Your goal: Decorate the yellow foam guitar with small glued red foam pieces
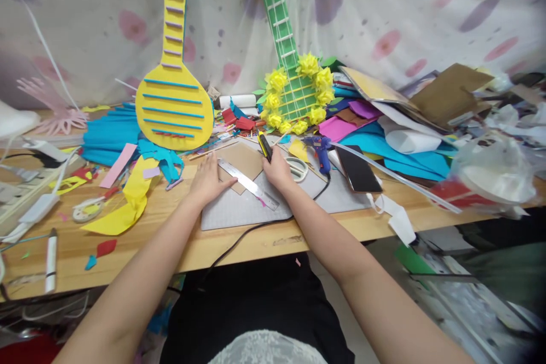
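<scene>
My right hand is closed around a yellow and black utility knife, which it holds tilted above the cardboard. Palm down with the fingers stretched out, my left hand rests at the left side of the brown cardboard piece. Its thumb reaches to the steel ruler, which lies slantwise over the cardboard. Beneath them is a grey cutting mat. White-handled scissors lie just right of my right hand, partly hidden by it. The blade tip of the knife cannot be made out.
A blue glue gun and a dark phone lie to the right; a black cord crosses the mat's front. Behind stand a yellow paper instrument and a green one with yellow flowers. Paper scraps litter the left.
</scene>
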The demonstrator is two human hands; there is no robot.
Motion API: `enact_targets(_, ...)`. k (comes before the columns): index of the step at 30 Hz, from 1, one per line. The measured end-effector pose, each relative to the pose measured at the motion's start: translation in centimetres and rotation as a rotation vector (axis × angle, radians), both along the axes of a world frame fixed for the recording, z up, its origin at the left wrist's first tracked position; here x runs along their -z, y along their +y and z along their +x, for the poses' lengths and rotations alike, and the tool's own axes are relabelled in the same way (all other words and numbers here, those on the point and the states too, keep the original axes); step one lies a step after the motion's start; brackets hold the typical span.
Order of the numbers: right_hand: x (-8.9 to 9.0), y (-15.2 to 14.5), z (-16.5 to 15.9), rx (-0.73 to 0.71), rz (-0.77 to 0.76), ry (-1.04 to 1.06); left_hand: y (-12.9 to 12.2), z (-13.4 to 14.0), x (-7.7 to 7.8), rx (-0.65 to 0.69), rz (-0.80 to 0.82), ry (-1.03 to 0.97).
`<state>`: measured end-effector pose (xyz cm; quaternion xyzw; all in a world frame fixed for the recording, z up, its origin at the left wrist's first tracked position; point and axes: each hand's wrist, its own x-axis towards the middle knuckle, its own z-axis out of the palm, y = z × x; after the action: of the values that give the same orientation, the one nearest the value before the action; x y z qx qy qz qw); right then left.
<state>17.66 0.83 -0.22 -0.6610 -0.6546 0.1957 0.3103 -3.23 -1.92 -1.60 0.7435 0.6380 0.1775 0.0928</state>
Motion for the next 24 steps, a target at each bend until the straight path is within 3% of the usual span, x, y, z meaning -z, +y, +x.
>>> enact_targets(11,0.4,2.3,0.8,0.106,0.113,-0.198,-2.0,-0.3,-1.3,-0.119,0.062,0.064)
enact_targets(17,1.5,3.0,1.4,0.063,0.101,-0.265,-1.0,-1.0,-0.7,0.096,-0.011,-0.136)
enact_targets(21,0.7,2.2,1.1,0.04,0.2,-0.273,-0.6,-1.5,-0.9,0.227,-0.119,-0.25)
enact_targets(24,-0.5,0.7,0.2,-0.232,0.324,-0.247,-0.3,-1.7,-0.9,0.298,-0.172,-0.341)
